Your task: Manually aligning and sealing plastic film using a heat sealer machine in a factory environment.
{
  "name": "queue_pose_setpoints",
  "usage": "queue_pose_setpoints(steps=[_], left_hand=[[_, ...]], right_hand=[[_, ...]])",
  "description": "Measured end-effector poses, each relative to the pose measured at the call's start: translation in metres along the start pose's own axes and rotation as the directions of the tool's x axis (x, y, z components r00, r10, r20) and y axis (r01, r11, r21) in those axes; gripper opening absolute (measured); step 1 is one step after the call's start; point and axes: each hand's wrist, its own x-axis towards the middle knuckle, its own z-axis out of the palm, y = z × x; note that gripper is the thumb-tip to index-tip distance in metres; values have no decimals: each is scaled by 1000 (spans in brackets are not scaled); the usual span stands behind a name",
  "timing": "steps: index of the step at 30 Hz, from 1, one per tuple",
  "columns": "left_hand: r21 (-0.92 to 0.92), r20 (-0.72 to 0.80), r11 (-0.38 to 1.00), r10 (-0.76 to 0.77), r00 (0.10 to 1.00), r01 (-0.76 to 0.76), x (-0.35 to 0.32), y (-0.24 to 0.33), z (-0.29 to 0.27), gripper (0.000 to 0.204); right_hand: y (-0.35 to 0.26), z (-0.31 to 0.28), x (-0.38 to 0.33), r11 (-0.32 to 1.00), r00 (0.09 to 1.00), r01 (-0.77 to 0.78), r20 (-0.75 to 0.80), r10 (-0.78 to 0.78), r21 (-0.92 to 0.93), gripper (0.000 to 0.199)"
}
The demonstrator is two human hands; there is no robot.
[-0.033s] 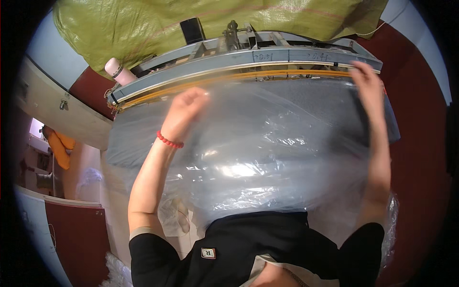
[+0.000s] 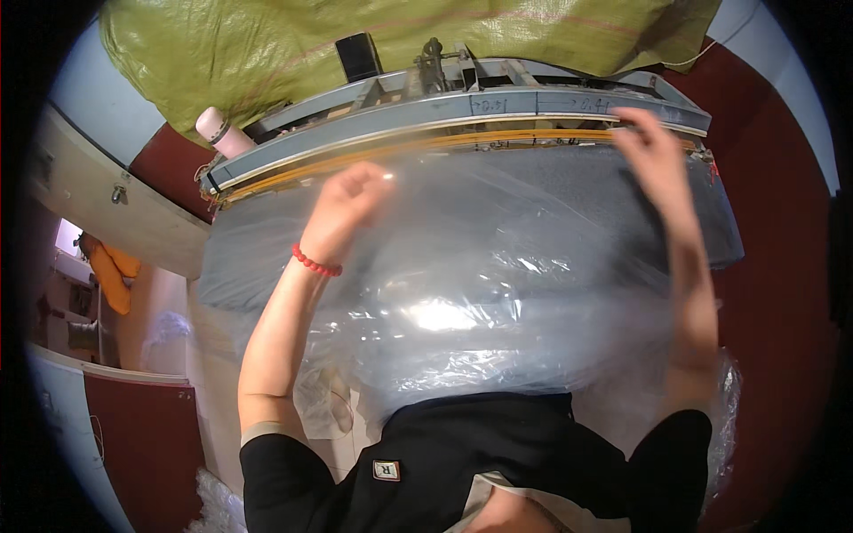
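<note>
A sheet of clear plastic film [image 2: 435, 315] spreads over a dark grey padded bench top [image 2: 258, 235] and hangs toward my body, wrinkled and shiny. My left hand [image 2: 348, 202], with red beads at the wrist, is closed in a pinch. The film's upper left part runs from its fingertips, slightly blurred. Farther right, my right hand [image 2: 650, 153] hovers at the far end of the bench top, fingers apart and loosely bent. Nothing shows between them. Just beyond it runs a long grey metal bar [image 2: 391, 111] with orange strips [image 2: 400, 145] beneath.
Behind the bar are metal linkage parts [image 2: 433, 67], a dark phone [image 2: 358, 58] and a pink bottle [image 2: 224, 133] at the left end. A large yellow-green woven sheet [image 2: 533, 31] covers the back. Crumpled clear plastic [image 2: 218, 497] lies at lower left.
My right hand has moved left along the metal bar, away from the bench's right end. The left hand has hardly moved, keeping its pinch.
</note>
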Motion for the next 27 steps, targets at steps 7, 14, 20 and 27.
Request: queue_pose_setpoints(steps=[7,14,20,27], left_hand=[[106,179,979,151,972,-171,-13,15,6,11],[649,81,643,473,877,-407,-18,4,1,18],[878,91,287,686,722,-383,-9,-24,17,30],[972,9,204,452,892,-113,-86,-100,-91,24]], right_hand=[[-93,140,-11,746,855,-126,454,-253,654,17],[-102,168,-33,387,788,-515,600,-137,765,11],[-85,191,-32,507,746,-589,664,43,629,18],[131,69,-25,620,819,-433,-3,574,654,39]])
